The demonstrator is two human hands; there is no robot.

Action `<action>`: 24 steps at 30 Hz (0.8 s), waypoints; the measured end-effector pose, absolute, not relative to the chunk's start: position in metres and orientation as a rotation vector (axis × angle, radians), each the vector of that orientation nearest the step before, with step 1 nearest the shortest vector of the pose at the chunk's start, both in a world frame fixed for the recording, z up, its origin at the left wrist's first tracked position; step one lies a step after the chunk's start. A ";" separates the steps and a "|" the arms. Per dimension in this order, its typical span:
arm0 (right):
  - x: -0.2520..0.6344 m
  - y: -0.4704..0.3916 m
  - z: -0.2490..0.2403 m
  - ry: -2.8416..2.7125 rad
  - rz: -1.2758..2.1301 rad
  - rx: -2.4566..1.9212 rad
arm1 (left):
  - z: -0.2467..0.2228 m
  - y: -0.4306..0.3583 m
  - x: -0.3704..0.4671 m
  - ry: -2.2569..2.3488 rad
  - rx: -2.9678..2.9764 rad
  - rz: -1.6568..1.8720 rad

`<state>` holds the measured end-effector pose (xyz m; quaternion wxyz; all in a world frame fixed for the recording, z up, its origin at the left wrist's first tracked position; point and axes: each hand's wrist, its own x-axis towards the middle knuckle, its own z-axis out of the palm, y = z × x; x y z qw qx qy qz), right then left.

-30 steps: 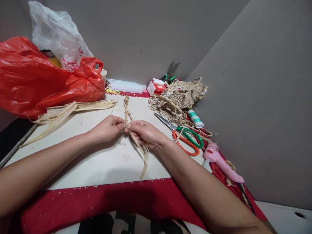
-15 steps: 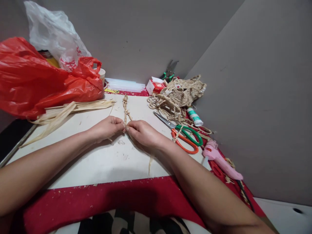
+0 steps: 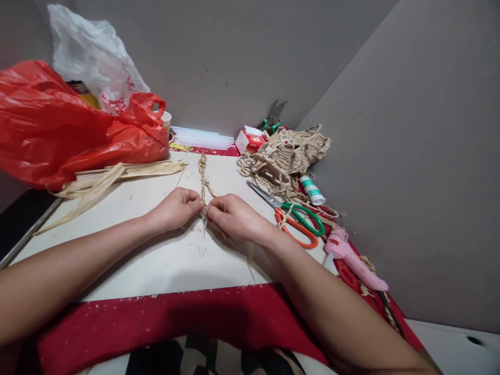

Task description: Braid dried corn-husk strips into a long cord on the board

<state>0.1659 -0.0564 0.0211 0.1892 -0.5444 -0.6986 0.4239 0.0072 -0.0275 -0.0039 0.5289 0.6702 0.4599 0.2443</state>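
Observation:
A braided straw cord (image 3: 202,174) runs down the white board from near its far edge to my fingers. My left hand (image 3: 180,209) pinches the cord's lower end. Close beside it, my right hand (image 3: 230,214) is closed with thumb and finger together on a strand at the same spot. A loose pale strand (image 3: 250,260) trails out below the right hand onto the board. The fingertips hide the exact point where the strands meet.
Scissors (image 3: 289,213) lie right of my hands, below a heap of braided cord (image 3: 292,151). A pink glue gun (image 3: 355,260) is at the right edge. Dry husk strips (image 3: 117,177) and a red plastic bag (image 3: 78,130) are at the left. A small box (image 3: 250,139) stands behind.
My hands have parted slightly at the cord's lower end, the right one shifting right. A strand end now shows hanging between them, and the trailing strand has swung right.

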 end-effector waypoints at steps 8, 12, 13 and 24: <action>0.167 -0.046 0.022 -0.982 1.948 -1.291 | 0.000 -0.028 0.007 1.096 1.781 0.652; 0.159 -0.053 0.015 -1.078 1.903 -1.332 | -0.002 -0.029 0.007 1.046 1.688 0.659; 0.156 -0.057 0.013 -1.216 1.810 -1.390 | -0.002 -0.029 0.007 1.027 1.621 0.656; 0.150 -0.075 0.018 -2.407 0.482 -1.678 | 0.003 -0.033 0.010 0.981 1.175 0.605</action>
